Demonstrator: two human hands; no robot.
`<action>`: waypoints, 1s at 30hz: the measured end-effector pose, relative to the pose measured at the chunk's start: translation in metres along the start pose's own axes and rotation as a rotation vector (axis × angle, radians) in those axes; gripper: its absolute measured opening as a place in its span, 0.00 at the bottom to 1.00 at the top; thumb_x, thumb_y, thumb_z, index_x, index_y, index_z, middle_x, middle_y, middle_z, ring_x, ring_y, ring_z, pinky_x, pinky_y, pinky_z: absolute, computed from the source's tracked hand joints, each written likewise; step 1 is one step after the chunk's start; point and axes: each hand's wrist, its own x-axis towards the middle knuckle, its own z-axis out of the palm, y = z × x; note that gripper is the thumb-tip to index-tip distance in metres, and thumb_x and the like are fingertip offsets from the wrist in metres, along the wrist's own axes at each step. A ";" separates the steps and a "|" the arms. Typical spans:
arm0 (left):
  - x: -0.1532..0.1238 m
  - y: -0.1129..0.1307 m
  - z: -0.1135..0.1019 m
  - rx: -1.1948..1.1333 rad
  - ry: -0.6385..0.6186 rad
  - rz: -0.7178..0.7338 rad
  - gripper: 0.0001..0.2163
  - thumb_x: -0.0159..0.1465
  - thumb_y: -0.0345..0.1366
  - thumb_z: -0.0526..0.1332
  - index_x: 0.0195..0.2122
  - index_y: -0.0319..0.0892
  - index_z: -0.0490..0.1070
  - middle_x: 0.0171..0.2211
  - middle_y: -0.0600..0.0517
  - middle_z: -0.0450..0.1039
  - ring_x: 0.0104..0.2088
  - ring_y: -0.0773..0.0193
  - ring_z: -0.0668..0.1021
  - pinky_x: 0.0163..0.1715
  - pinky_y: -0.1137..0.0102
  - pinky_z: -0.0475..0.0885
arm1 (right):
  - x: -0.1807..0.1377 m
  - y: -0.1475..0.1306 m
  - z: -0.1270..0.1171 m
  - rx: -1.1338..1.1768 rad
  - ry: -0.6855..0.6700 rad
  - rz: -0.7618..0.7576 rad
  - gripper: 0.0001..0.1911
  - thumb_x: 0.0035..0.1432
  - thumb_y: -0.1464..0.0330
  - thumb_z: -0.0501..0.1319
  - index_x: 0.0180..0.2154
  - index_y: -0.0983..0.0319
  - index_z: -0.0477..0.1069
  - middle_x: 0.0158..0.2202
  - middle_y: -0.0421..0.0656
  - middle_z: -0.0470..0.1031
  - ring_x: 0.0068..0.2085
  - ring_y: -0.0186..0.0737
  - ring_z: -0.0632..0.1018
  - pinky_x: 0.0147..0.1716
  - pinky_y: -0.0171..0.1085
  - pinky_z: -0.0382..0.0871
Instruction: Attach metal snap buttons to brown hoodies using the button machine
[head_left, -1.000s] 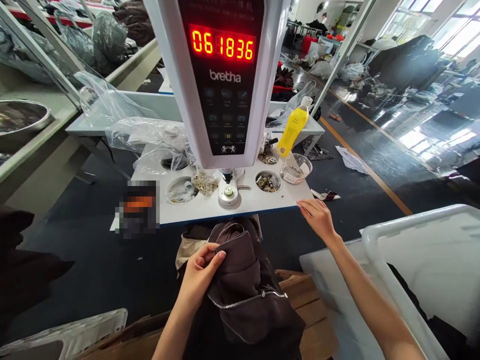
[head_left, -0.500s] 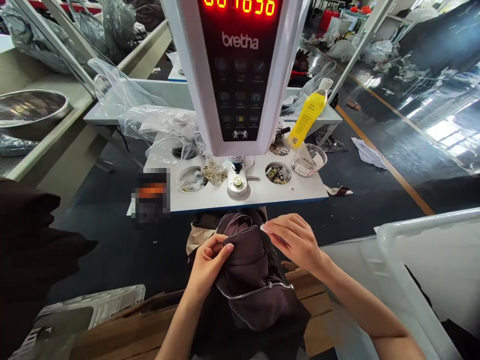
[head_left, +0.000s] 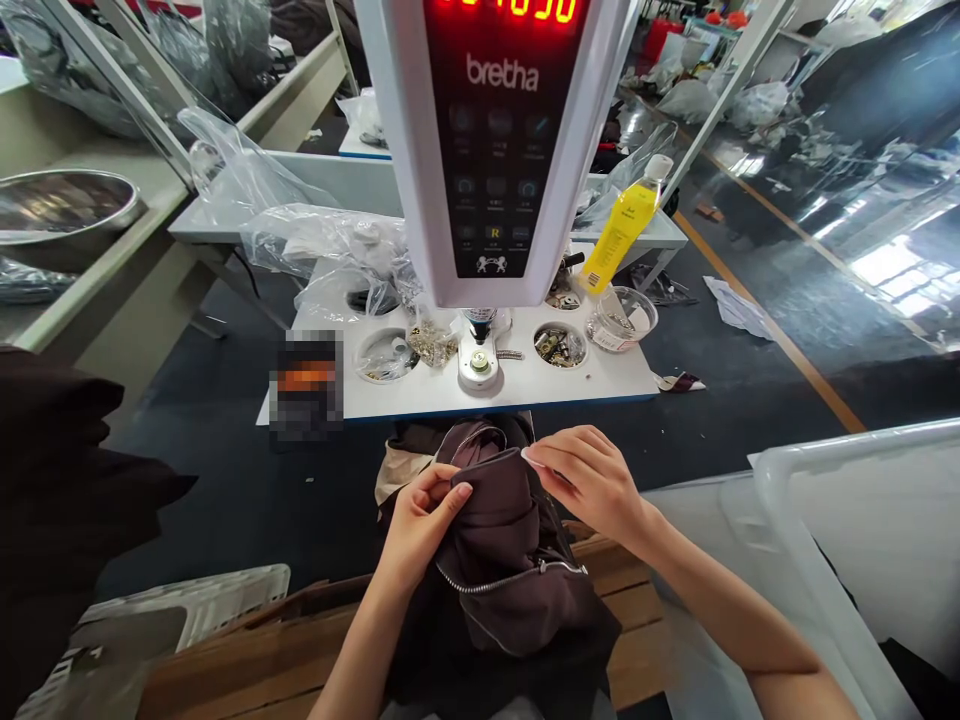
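Observation:
A dark brown garment (head_left: 499, 510) with a metal zipper (head_left: 499, 582) hangs over my lap, below the front edge of the machine table. My left hand (head_left: 424, 515) pinches its folded edge between thumb and fingers. At the other end of that edge, my right hand (head_left: 589, 475) is closed on a small white piece (head_left: 528, 456); its kind is not clear, as the fingers cover most of it. The white piece is close to the fabric, but whether it touches I cannot tell. Straight ahead stands the press machine (head_left: 499, 150), its die (head_left: 478, 362) below the head.
The white table (head_left: 420, 398) has round wells with metal fasteners (head_left: 560, 345). On it are plastic bags (head_left: 330, 245), a yellow bottle (head_left: 621, 225) and a clear tub (head_left: 621, 318). A white bin (head_left: 780, 475) stands at right, a white crate (head_left: 232, 600) at lower left.
The view has shifted slightly, so the machine appears a little higher and farther right. Both hands keep their hold and nearly the same position on the garment.

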 end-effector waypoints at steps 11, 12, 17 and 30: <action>0.001 0.002 0.003 0.013 0.021 -0.006 0.11 0.52 0.38 0.67 0.31 0.39 0.69 0.25 0.55 0.75 0.27 0.71 0.76 0.28 0.81 0.69 | 0.003 0.000 -0.001 0.052 0.045 0.050 0.14 0.53 0.78 0.60 0.42 0.60 0.69 0.35 0.42 0.77 0.36 0.36 0.75 0.37 0.37 0.69; 0.001 0.002 0.003 0.016 0.023 -0.005 0.11 0.51 0.38 0.67 0.31 0.39 0.69 0.25 0.55 0.75 0.27 0.71 0.76 0.28 0.80 0.69 | 0.003 -0.001 -0.001 0.057 0.033 0.041 0.14 0.53 0.78 0.60 0.42 0.60 0.69 0.35 0.42 0.77 0.36 0.36 0.75 0.37 0.37 0.69; 0.001 0.002 0.003 0.020 0.035 -0.006 0.12 0.50 0.39 0.68 0.31 0.39 0.69 0.25 0.54 0.75 0.27 0.69 0.76 0.28 0.78 0.70 | 0.000 -0.001 -0.002 0.069 -0.032 0.029 0.12 0.55 0.76 0.59 0.42 0.59 0.69 0.35 0.41 0.77 0.36 0.35 0.75 0.36 0.37 0.69; 0.000 0.000 0.001 0.060 0.051 0.022 0.11 0.52 0.40 0.67 0.34 0.40 0.72 0.28 0.54 0.76 0.28 0.69 0.76 0.29 0.79 0.69 | -0.003 0.008 -0.012 0.009 -0.023 0.059 0.12 0.54 0.76 0.59 0.41 0.59 0.71 0.36 0.41 0.77 0.38 0.36 0.75 0.39 0.37 0.68</action>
